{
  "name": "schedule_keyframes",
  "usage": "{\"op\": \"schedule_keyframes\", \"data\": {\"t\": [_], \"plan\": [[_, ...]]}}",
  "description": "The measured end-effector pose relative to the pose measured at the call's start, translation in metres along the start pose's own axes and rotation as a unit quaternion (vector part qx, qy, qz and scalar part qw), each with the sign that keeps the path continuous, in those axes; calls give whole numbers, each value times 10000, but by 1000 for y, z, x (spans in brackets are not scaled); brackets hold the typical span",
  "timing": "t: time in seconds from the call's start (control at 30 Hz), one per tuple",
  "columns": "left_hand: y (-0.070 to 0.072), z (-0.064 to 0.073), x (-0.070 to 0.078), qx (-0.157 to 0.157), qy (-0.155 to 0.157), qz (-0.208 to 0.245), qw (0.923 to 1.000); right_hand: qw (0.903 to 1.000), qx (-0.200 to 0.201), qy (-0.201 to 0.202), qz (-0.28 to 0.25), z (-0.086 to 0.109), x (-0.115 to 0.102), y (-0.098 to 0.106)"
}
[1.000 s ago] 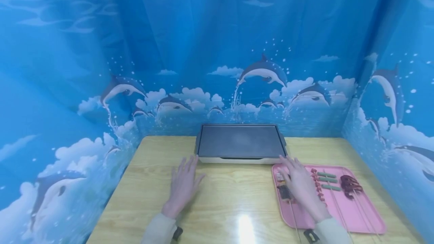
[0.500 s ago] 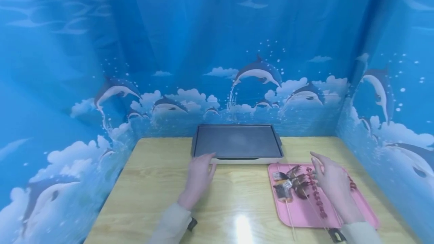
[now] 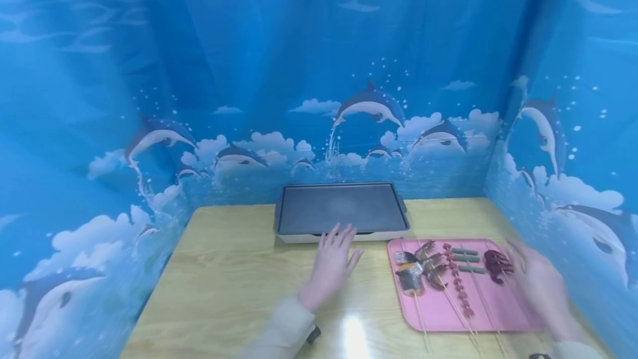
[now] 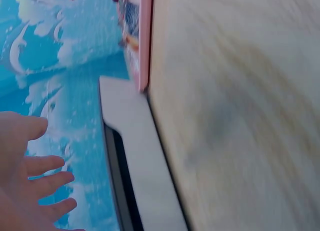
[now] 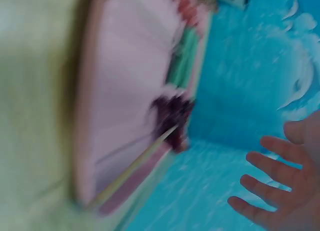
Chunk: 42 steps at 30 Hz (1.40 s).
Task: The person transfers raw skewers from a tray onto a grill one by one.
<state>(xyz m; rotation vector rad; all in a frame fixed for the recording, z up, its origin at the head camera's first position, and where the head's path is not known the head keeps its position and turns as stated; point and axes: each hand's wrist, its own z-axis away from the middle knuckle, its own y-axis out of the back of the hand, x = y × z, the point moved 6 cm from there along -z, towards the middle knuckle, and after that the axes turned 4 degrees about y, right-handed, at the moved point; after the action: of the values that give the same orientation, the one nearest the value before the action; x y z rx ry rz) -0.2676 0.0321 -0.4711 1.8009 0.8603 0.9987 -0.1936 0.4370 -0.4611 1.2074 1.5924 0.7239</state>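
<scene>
- R hand (image 3: 540, 284) nearer, fingers spread, nothing held
- dark-red skewer (image 3: 494, 265) just to its left, stick (image 5: 134, 166) slanting twd near side
- L hand (image 3: 329, 267) nr griddle (image 3: 344, 204), fingers apart, nothing held

tray (image 3: 436, 314): pink; griddle (image 3: 344, 204): dark grey; table (image 3: 219, 276): yellowish wood grain; backdrop (image 3: 299, 60): blue, white clouds, dolphins

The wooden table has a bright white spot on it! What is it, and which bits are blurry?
Head view: a white glare patch on the pale wooden table, probably reflected light, and a slightly smeared right hand; right wrist view: the pink rectangular tray and dark red tentacled skewer food look blurry; left wrist view: the tabletop looks soft, with a dim greyish patch.
</scene>
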Motion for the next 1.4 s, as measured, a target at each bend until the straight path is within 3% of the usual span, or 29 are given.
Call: {"op": "schedule_keyframes", "data": {"t": [0.17,0.37,0.57,0.8,1.0,1.4], "plan": [[-24,1,19,-391,-121,47,9992,9980,-453,403,178,9,27,-14],[-50,6,39,-820,-280,174,9961,9901,-1337,326,283,23,54,-36],[-71,15,54,-1286,-420,227,9906,9854,-1668,279,185,31,63,-46],[-88,19,64,-1640,-547,-168,9848,9818,-1900,65,2,32,68,-51],[-92,22,71,-1717,-603,-336,9827,9813,-1924,28,70,33,72,-49],[-81,26,72,-1866,-409,-215,9813,9801,-1981,42,130,32,68,-42]]}}
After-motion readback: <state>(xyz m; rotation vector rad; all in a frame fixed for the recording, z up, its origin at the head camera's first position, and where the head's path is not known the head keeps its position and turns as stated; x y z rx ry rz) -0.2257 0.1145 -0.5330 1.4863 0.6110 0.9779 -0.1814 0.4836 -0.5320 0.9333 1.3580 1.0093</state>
